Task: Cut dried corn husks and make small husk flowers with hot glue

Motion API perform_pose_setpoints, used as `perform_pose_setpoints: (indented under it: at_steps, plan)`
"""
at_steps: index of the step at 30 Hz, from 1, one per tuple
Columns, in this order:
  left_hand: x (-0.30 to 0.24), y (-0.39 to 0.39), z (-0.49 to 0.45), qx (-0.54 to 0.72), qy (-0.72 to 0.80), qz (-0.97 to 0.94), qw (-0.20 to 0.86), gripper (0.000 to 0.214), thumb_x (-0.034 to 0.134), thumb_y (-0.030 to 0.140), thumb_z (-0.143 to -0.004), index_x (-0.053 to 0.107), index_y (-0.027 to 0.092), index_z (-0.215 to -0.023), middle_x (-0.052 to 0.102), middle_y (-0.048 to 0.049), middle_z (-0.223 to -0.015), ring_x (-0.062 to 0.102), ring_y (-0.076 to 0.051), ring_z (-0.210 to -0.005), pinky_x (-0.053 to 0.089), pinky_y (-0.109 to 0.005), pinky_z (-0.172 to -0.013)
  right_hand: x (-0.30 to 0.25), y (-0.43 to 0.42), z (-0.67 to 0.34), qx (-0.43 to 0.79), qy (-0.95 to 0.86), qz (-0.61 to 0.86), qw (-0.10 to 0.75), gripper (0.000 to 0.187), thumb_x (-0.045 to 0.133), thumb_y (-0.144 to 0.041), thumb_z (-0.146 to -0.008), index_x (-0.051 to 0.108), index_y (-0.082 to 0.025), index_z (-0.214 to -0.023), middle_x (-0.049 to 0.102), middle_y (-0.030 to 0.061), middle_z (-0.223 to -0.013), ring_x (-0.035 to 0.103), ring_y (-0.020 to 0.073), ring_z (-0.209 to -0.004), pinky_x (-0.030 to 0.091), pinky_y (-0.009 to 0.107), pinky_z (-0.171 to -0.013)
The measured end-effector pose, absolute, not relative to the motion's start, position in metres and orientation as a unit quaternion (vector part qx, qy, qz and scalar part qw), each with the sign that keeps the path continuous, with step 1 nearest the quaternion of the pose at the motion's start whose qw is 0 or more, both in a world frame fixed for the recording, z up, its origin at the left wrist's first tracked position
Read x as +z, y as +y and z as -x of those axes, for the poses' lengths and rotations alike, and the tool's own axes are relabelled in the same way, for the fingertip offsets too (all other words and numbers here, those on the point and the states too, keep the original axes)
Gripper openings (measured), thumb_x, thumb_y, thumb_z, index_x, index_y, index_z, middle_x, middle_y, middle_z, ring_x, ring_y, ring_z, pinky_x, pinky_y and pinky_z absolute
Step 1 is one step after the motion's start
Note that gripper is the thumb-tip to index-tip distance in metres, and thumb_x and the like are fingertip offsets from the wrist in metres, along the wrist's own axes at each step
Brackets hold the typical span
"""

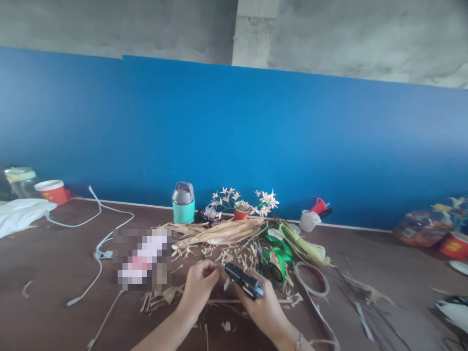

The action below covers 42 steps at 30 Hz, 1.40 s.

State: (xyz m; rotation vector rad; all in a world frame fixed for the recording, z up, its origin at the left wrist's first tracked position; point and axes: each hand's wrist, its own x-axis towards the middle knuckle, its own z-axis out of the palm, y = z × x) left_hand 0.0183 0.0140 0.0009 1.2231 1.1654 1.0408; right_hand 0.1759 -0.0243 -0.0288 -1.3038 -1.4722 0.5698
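My right hand [263, 306] is wrapped round a black glue gun [244, 281], its nozzle pointing left. Just in front of that nozzle, my left hand [199, 284] has its fingers pinched together on something too small to make out. Both hands hover over the brown table [54, 263] among scraps of dried husk [219, 233]. Behind them lie green ribbon [277, 253] and a small red pot of pale paper-like flowers [241, 204].
A teal container with a grey lid [183, 202] stands by the blue wall. A white cable [98, 239] snakes across the left. A tape ring [312, 279] lies to the right. Red cups [53, 191], a white cloth [18, 214] and bags [420, 229] sit at the table's ends.
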Motion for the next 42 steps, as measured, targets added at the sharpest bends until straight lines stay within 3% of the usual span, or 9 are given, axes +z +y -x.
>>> perform_pose_setpoints:
  at_steps: [20,42]
  plan:
    - [0.000,0.016,-0.017,0.438,0.495,-0.544,0.517,0.022,0.059,0.032,-0.068,0.065,0.014,-0.057,0.067,-0.0042,-0.057,0.060,-0.019,-0.057,0.043,-0.025,-0.054,-0.025,-0.026,-0.178,0.242,-0.628,0.547,0.498,0.026,0.063,-0.040,-0.075,0.066,-0.015,-0.081,0.069,0.0091,-0.075,0.064,0.0215,-0.071,0.052,0.028,-0.065]
    - [-0.007,0.018,-0.017,0.447,0.492,-0.546,0.510,0.022,0.060,0.033,-0.068,0.063,0.015,-0.056,0.066,-0.0037,-0.054,0.059,-0.017,-0.054,0.040,-0.023,-0.052,-0.013,-0.028,-0.174,0.253,-0.644,0.531,0.489,0.015,0.060,-0.030,-0.077,0.064,-0.016,-0.074,0.067,0.0084,-0.076,0.062,0.0199,-0.069,0.050,0.027,-0.064]
